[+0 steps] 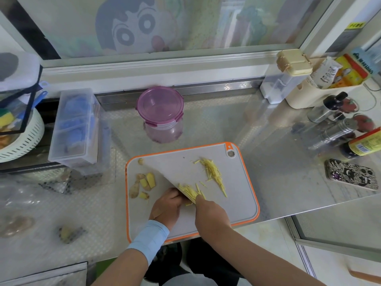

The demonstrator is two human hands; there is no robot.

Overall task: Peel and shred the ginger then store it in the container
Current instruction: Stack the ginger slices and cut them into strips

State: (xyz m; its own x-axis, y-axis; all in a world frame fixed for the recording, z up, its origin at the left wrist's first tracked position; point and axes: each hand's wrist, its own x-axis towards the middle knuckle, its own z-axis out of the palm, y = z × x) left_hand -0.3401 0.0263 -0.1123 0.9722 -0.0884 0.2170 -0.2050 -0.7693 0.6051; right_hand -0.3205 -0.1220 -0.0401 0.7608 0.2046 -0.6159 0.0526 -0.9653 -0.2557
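Note:
On the grey, orange-rimmed cutting board (237, 195) a wide knife blade (165, 172) slants from the upper left down to my hands. My right hand (210, 211) grips the knife's handle end. My left hand (167, 205), with a blue wrist sleeve, curls its fingers against a small bundle of ginger strips (188, 191) at the blade. A longer pile of shredded ginger (213, 173) lies to the right. Ginger chunks and peel (144, 183) lie at the board's left. The purple-lidded container (160, 114) stands shut behind the board.
A clear divided box (74, 126) stands at the left and a white colander (18, 139) at the far left. Bottles and shakers (338, 129) and a phone (350, 174) sit on the right of the steel counter. Ginger scraps (70, 234) lie front left.

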